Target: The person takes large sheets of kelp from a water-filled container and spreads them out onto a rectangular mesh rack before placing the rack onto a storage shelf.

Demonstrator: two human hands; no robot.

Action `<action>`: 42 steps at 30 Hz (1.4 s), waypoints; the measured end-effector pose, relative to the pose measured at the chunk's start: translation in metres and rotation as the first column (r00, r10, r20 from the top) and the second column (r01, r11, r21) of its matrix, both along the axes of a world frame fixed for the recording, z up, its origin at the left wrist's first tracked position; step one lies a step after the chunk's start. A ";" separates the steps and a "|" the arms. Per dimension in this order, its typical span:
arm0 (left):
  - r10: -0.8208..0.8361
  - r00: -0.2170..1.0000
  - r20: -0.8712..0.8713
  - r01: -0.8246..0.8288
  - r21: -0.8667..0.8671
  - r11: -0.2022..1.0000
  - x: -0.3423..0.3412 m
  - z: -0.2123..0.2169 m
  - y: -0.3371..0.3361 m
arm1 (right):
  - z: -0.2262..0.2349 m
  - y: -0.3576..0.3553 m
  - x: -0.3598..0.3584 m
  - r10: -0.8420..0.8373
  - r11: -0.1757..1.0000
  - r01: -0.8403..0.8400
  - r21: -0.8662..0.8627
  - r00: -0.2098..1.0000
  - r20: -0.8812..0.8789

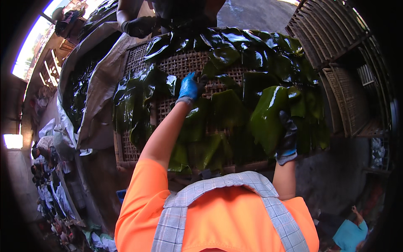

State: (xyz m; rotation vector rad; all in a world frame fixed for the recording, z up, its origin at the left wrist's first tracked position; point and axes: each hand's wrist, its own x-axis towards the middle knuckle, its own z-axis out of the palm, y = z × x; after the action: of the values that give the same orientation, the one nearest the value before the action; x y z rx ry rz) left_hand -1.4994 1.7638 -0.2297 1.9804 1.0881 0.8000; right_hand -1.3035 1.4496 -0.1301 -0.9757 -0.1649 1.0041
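Observation:
Glossy, wet-looking dark green sheets (226, 107) overlap on a woven bamboo rack (182, 63). My left hand (189, 87), in a blue glove with dark fingers, reaches over bare weave near the rack's middle. Its fingers look apart, and I see nothing held in them. On the right, my right hand (287, 133), in a dark glove with a blue-grey cuff, grips the right edge of a broad green sheet (268, 119). That sheet looks lighter than those around it and lies over others. Its underside is hidden.
Across the rack a co-worker's dark-gloved hand (140, 27) is near its far edge. To the left, a pale tarp (107, 71) surrounds more dark green sheets. Slatted bamboo racks (331, 33) stand at right. A person in teal (351, 234) is at lower right.

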 end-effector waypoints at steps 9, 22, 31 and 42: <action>0.248 0.710 -0.659 -0.476 -0.190 0.859 0.114 -0.002 0.040 | 0.022 -0.036 0.003 -0.135 0.990 0.136 -0.036 0.990 0.036; 0.241 0.655 0.716 0.565 -0.676 0.472 -0.012 -0.002 0.008 | 0.007 0.006 0.041 -0.099 0.995 0.054 0.083 0.508 0.856; 0.103 0.956 0.273 -0.092 -0.055 0.994 -0.165 0.043 -0.095 | -0.047 0.184 -0.017 0.206 0.923 -0.152 0.355 0.971 -0.118; 0.604 0.402 0.688 0.149 -0.700 0.698 -0.224 0.036 -0.131 | -0.154 0.248 0.021 0.721 0.550 0.167 -0.818 0.400 0.566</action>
State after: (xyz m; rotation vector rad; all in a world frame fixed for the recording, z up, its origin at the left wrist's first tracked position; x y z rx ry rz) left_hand -1.7230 1.6325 -0.1939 0.4963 0.7843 1.1973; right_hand -1.2829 1.6978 -0.2837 -2.4097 -0.9152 0.7756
